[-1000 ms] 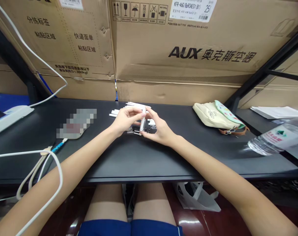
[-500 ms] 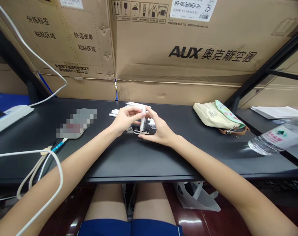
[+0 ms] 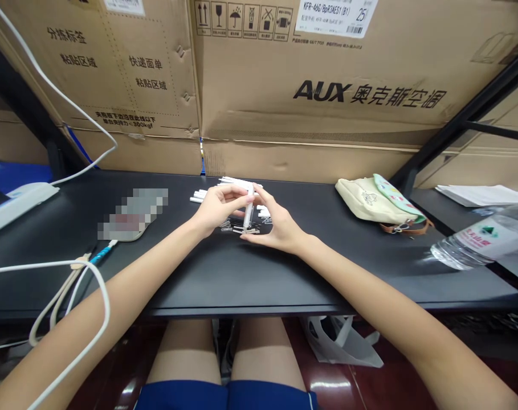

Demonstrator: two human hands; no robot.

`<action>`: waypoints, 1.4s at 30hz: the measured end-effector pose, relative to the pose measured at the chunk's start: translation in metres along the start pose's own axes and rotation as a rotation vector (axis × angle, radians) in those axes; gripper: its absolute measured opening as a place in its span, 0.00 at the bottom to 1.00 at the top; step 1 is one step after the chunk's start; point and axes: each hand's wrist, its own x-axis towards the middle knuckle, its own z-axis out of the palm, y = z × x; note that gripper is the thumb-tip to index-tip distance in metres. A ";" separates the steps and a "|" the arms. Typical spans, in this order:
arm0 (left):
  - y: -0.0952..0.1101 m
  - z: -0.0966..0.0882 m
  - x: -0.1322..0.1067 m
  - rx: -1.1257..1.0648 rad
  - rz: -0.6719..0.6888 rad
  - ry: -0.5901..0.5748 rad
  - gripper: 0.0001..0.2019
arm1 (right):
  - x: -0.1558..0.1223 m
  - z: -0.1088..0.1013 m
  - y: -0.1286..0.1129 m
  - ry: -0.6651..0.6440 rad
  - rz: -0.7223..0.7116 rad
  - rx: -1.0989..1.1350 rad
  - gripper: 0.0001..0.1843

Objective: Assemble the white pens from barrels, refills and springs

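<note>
A slim white pen-like tube stands nearly upright between my hands, above the black table. My left hand pinches its upper part between thumb and fingers. Around its right side curves my right hand, with fingers at the top and the thumb near the lower end. Behind my hands lie several white tubes, partly covered by the left hand. Below and behind the held tube are small clip-like pieces and dark thin parts, too small to name surely. More short white pieces show beyond my right hand.
A cream pouch and a water bottle lie on the right. To the left are a blurred-out flat device with a cable and a white power strip. A large cardboard box stands behind the table.
</note>
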 end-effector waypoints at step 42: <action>-0.006 -0.022 0.008 -0.105 0.009 0.128 0.20 | 0.039 -0.005 0.029 -0.093 0.451 0.124 0.08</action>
